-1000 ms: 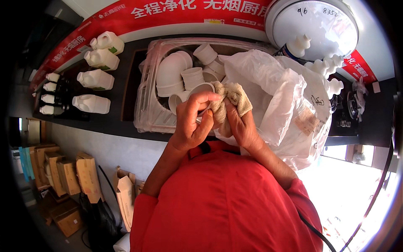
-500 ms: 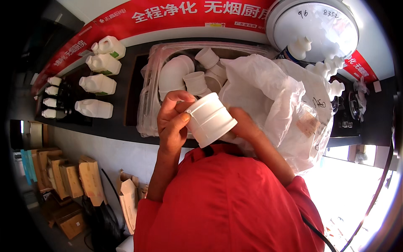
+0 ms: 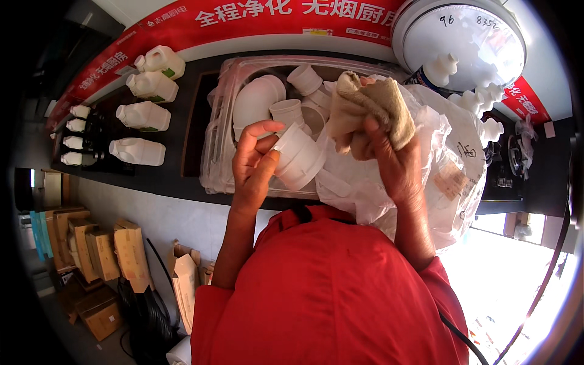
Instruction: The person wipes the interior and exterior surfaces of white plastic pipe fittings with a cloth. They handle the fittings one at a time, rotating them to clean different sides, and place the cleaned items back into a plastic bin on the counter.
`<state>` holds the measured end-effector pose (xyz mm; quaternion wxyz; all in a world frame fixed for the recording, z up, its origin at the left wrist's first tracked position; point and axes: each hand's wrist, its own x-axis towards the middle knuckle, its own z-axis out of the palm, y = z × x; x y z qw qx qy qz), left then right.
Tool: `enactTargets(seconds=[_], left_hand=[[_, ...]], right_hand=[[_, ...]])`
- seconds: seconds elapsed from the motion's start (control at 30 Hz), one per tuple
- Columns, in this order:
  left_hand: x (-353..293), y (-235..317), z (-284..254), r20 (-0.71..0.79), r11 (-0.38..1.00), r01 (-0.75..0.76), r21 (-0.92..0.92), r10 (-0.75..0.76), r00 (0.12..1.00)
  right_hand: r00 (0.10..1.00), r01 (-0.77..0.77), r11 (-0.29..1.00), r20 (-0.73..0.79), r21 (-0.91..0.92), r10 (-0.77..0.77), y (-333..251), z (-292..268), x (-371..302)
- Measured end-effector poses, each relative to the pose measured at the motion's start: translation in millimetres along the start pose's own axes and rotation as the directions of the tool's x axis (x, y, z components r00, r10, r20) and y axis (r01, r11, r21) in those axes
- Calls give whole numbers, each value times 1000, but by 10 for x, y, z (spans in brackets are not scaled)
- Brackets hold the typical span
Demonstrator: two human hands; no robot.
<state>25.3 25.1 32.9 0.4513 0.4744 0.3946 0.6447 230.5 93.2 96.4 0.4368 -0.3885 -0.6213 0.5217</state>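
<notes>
Pinched by its rim, a white plastic pipe coupling (image 3: 302, 159) is in my left hand (image 3: 250, 169), tilted over the front of a plastic-wrapped basin. My right hand (image 3: 398, 167) grips a bunched beige cloth (image 3: 374, 109), held up to the right of the coupling and apart from it. Inside the basin (image 3: 220, 137) lie a large white pipe elbow (image 3: 258, 104) and several other white pipe fittings (image 3: 303, 79), partly hidden behind my hands and the cloth.
A crumpled white plastic sack (image 3: 453, 143) covers the basin's right side. White jugs (image 3: 143, 115) stand on the dark counter (image 3: 173, 161) at left. White-capped bottles (image 3: 439, 70) are at the back right, before a round white lamp-like disc (image 3: 459, 39). Cardboard boxes (image 3: 131, 252) stand below left.
My right hand, earlier behind the coupling, has moved up and right and now shows the cloth in it. The coupling has shifted slightly and is still in my left hand.
</notes>
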Motion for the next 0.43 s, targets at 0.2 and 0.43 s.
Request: enactTargets(seconds=[0.2,0.43], left_hand=[[1,-87,256,-151,995,-52,-87,38,988],[30,27,9,-65,799,-19,-601,-26,998]], right_hand=[[914,351,910,291,-220,-282,328,343,-146],[822,-272,828,330,-490,465,439,-13,92]])
